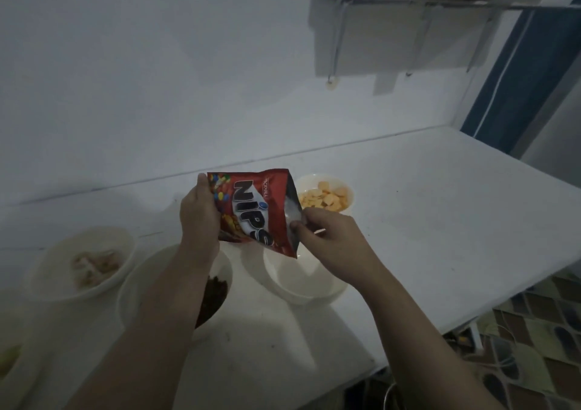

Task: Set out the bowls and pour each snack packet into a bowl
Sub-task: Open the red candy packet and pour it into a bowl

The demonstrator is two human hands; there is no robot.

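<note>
Bowls sit in a loose row on the white counter (440, 221). Leftmost bowl (85, 262), near the left edge, has pale bits in it. Next, the dark-snack bowl (217, 290) lies partly under the left forearm. The left hand (198, 211) grips the red packet's (254, 211) left side, holding it above the counter's middle. The right hand (327, 236) pinches the packet's silvery open edge. Below the packet sits a white bowl (301, 280), its contents not clear. Behind it, toward the wall, the cracker bowl (323, 196) holds orange squares.

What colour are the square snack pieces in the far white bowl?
Orange-yellow square snack pieces, clearest in the head view.
</note>
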